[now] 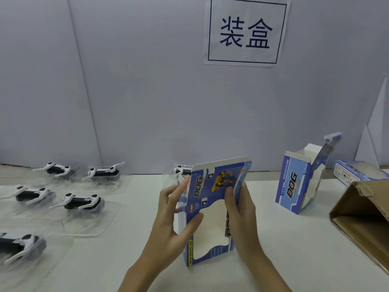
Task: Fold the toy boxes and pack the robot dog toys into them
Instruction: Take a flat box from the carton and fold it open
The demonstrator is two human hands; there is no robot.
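From my remote seat, the toy box [212, 209] reads as thin printed card, blue and slightly glossy outside, plain matt white inside. The standing box [294, 184] looks the same stock. The robot dog toys [84, 202] are shiny black-and-white plastic, each lying in a clear glossy plastic tray [92, 224]. The carton [362, 218] is rough brown cardboard. The surface [273, 239] looks smooth, matt white; the sign [246, 31] is paper.

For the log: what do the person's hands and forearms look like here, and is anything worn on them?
Both are bare. The left hand and right hand show no gloves, rings, watch or bands, and both forearms run uncovered to the bottom edge of the picture with no sleeve in view. The fingers are slim, and the nails that show look short and unpainted. No tools, straps or markings are attached.
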